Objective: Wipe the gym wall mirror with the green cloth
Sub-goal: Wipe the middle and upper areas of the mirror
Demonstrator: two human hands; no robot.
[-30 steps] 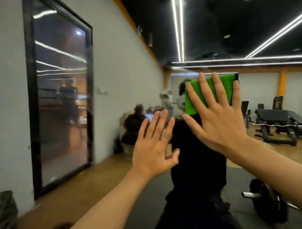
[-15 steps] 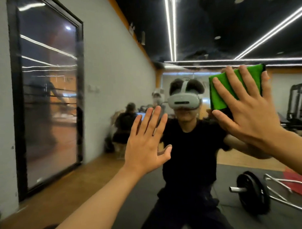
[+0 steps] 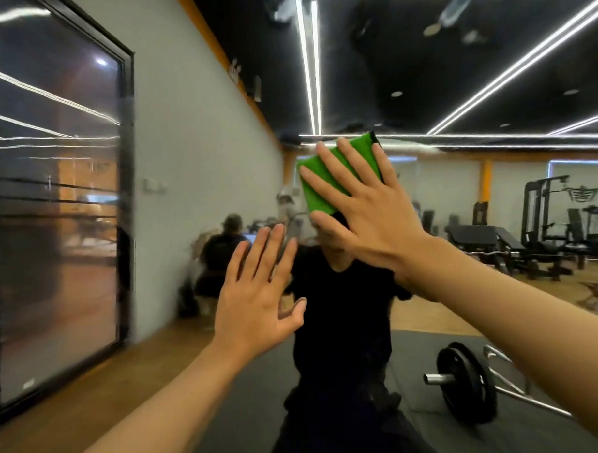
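On mirror (image 3: 476, 193), green cloth (image 3: 318, 188) under right hand (image 3: 368, 220) (edges seemingly free)

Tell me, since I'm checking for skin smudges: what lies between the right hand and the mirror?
The green cloth, pressed flat under the right hand, as the head view shows.

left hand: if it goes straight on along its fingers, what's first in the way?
Probably the thumb of the right hand, which presses the green cloth flat, just up and right of the left hand. Depth between the two hands is unclear.
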